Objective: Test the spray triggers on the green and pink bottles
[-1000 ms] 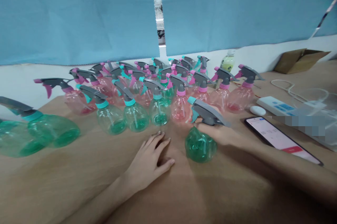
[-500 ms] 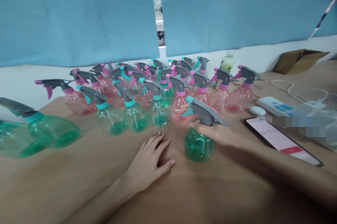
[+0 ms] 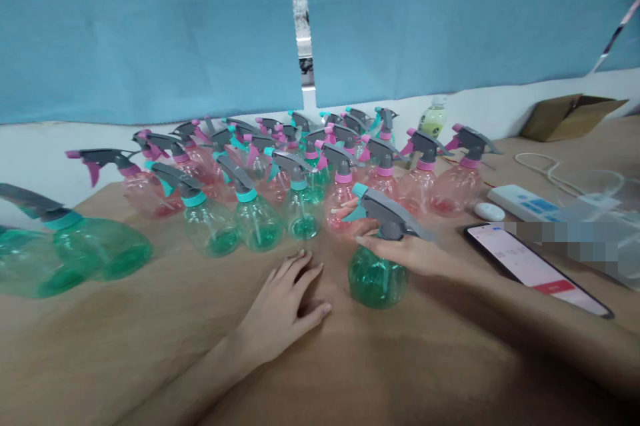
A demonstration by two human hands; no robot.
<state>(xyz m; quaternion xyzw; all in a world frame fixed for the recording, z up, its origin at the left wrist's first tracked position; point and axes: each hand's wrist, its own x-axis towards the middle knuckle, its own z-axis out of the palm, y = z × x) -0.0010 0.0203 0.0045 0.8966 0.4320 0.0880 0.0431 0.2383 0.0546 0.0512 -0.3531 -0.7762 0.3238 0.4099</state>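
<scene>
My right hand (image 3: 395,249) is wrapped round the neck of a green spray bottle (image 3: 377,283), just under its grey trigger head with a turquoise nozzle. That bottle stands upright on the wooden table (image 3: 310,379); its collar is hidden by the fingers. Flat on the tabletop to its left lies my left hand (image 3: 285,309), fingers spread, holding nothing. Beyond that hand stand a clear green spray bottle (image 3: 303,216) and another green spray bottle (image 3: 260,226), both with turquoise collars. A pink spray bottle (image 3: 343,196) is just behind the held one.
Many pink and green spray bottles crowd the back. Two green bottles (image 3: 110,249) stand at the left edge. On the right are a phone (image 3: 535,266), a white oval object (image 3: 489,212), a power strip (image 3: 525,203), cables and a cardboard box (image 3: 560,118). A labelled bottle (image 3: 433,119) stands behind.
</scene>
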